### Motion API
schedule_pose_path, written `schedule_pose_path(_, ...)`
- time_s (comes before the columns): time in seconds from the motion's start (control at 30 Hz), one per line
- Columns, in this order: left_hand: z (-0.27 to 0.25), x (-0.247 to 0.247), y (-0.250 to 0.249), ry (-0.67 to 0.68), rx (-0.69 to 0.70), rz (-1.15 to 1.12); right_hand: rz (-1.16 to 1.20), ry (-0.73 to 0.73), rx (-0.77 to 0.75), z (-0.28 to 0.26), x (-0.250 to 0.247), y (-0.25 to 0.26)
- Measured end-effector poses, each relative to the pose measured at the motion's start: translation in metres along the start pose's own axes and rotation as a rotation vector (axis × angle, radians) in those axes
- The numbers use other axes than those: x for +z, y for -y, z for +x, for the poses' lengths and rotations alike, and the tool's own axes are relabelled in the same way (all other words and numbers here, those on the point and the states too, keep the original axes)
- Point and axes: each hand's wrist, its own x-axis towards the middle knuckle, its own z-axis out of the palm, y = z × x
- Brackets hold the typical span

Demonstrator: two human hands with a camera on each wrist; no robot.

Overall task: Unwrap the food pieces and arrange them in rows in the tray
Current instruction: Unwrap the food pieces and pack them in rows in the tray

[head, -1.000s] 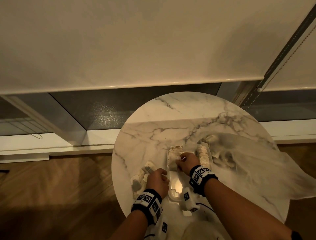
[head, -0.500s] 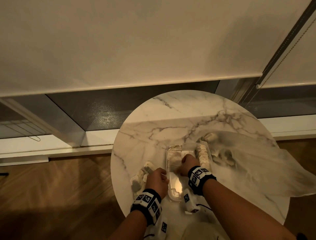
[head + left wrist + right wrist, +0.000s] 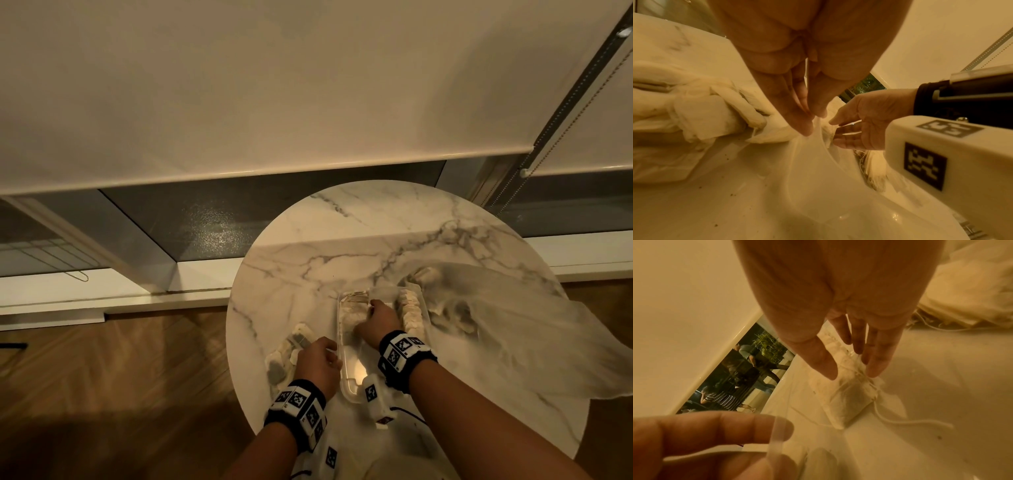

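While we look down from the head view, our right hand (image 3: 376, 320) reaches into the tray (image 3: 346, 383), left of the row of pieces (image 3: 412, 313); our left hand (image 3: 318, 359) steadies its left rim. From the left wrist, thumb and fingers (image 3: 797, 116) pinch that clear rim, probably to stop sliding. From the right wrist, straight fingers (image 3: 875, 360) nudge a pouch (image 3: 842, 399) on the tray floor, gripping nothing.
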Motion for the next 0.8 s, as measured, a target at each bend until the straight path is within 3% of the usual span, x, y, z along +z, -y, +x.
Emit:
schedule_pose_path(0.13,0.001,0.000,0.000,0.008,0.004,0.022,0.061,0.091,-0.050,-0.003,0.002,0.005)
schedule_pose_path(0.3,0.001,0.000,0.001,0.005,0.032,0.054,0.071,0.102,-0.066,-0.006,0.002,0.006)
schedule_pose_path(0.8,-0.009,-0.013,0.017,-0.031,0.040,-0.032,0.154,0.019,-0.086,-0.021,-0.009,-0.008)
